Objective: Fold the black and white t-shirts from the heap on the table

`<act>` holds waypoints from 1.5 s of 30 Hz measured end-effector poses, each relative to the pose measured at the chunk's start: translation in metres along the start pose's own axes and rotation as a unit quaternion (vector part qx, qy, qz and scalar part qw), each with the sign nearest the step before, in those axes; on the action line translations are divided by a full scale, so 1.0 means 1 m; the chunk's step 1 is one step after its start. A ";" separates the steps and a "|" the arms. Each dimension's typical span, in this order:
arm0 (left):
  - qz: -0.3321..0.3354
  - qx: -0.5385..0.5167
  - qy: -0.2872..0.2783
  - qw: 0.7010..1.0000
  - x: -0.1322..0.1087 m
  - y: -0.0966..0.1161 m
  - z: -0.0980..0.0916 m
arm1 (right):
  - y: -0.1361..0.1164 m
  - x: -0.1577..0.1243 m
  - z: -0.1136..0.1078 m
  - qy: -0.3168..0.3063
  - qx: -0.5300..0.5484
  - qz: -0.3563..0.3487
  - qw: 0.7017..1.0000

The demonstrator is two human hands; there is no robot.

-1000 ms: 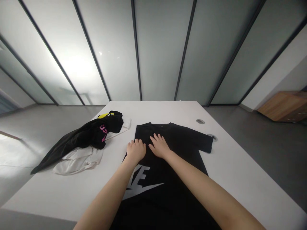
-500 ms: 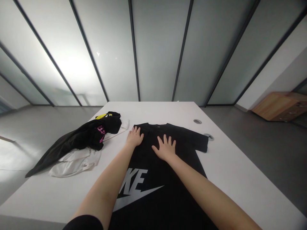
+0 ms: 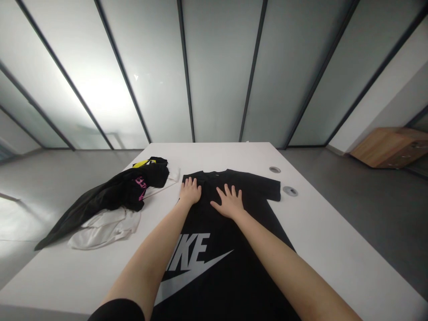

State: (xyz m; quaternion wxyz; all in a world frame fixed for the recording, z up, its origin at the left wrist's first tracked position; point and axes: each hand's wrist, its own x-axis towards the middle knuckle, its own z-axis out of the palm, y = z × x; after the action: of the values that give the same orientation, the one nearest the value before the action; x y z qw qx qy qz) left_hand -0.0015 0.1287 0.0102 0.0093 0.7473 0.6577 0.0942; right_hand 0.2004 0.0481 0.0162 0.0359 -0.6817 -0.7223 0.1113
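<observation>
A black T-shirt (image 3: 254, 209) with a large white logo lies flat on the white table (image 3: 334, 240), collar away from me. My left hand (image 3: 190, 191) lies flat and open on the shirt's upper left edge, fingers stretched out. My right hand (image 3: 229, 201) rests flat and open on the chest area just below the collar, fingers spread. The shirt's right sleeve (image 3: 269, 189) sticks out to the right; its left side looks folded in under my left hand.
A heap of clothes (image 3: 117, 194), black with pink and yellow marks over a white garment (image 3: 103, 227), lies on the table's left part. Two round cable grommets (image 3: 289, 191) sit right of the shirt. A wooden cabinet (image 3: 391, 151) stands far right by the glass wall.
My left hand opened from a loose curl and slid up to the shirt's upper left edge. My right hand shifted slightly right, staying flat on the cloth. The shirt has shifted a little leftward.
</observation>
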 end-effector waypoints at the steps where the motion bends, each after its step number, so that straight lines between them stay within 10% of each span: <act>1: -0.007 0.002 -0.011 1.000 0.000 0.000 0.001 | 0.000 0.000 0.000 0.000 0.001 0.003 1.000; 17: -0.018 0.019 -0.050 0.998 0.016 -0.007 -0.006 | 0.004 0.000 0.004 0.012 0.003 0.008 1.000; 32: -0.069 0.036 0.026 0.997 0.008 -0.006 -0.009 | 0.001 -0.007 -0.004 0.015 0.007 0.005 1.000; 45: -0.020 0.021 0.004 1.000 -0.081 0.053 0.005 | 0.001 -0.006 -0.006 0.019 0.025 0.014 0.999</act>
State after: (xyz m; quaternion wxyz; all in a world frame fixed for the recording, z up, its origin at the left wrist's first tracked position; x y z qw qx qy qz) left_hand 0.0418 0.0426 0.0017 -0.0070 0.7336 0.6744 0.0830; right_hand 0.2026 0.0430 0.0222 0.0655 -0.6927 -0.7087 0.1168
